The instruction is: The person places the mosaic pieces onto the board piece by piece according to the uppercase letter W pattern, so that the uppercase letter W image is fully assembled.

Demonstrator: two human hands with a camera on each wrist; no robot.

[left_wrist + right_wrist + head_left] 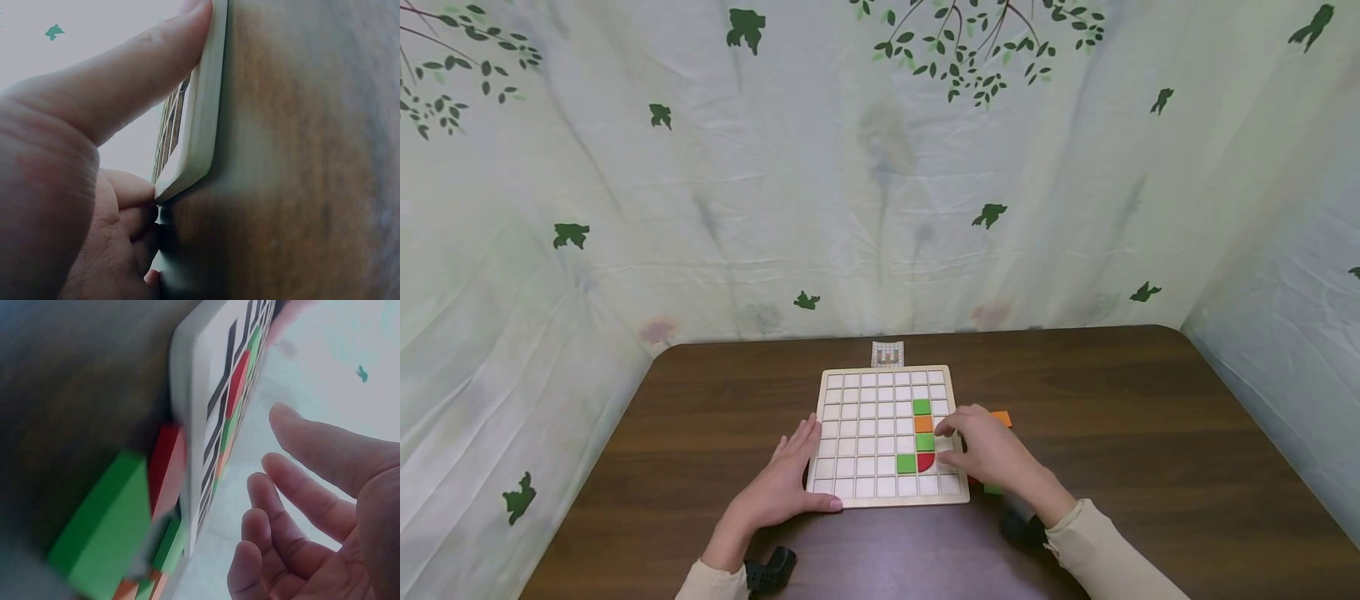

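Observation:
A white grid board [887, 504] with a pale wooden rim lies on the table. Set in its cells are an orange square [923, 424], a red rounded piece [926, 461] and several green squares, one green square [906, 463] being left of the red piece. My left hand [786, 483] rests at the board's front left corner, thumb [150, 62] along the front edge and extended fingers against the left side. Over the board's right side hovers my right hand [988, 450]; thumb and fingers are apart with nothing between them in the right wrist view.
Loose pieces lie on the table beside the board's right edge: a green block [103, 528], a red block [167, 472] and an orange piece [1002, 418], among others. A small patterned card [887, 354] is behind the board. A leaf-print curtain [880, 208] hangs behind the table.

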